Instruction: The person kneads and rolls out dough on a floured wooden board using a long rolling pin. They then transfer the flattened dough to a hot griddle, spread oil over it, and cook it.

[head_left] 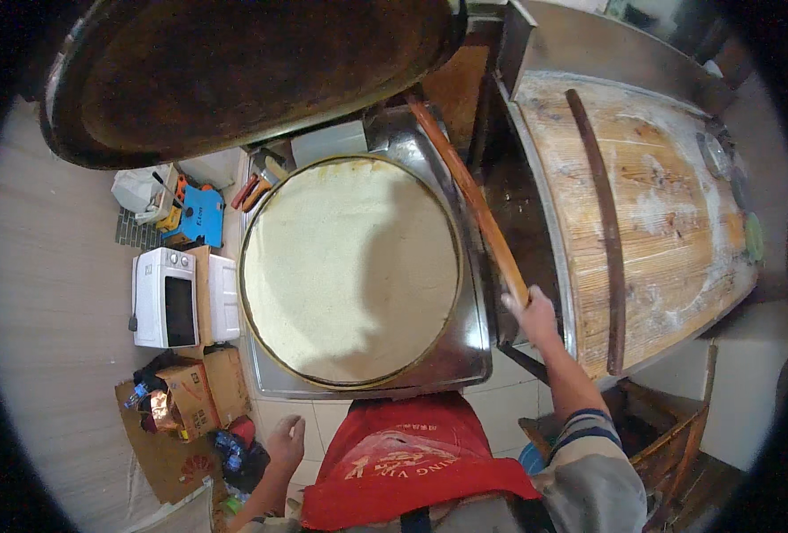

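Here we grip the lower end of a long orange-brown wooden pole (469, 191) in our right hand (531, 311), fingers wrapped tight around it at about four o'clock from the big round pan (351, 269). The pole slants up toward twelve o'clock, where the dark raised lid (252, 67) hangs over the pan of pale batter. Our left hand (286, 442) hangs free at seven o'clock, fingers loosely curled, holding nothing. At three o'clock lies a floury wooden board (669, 222).
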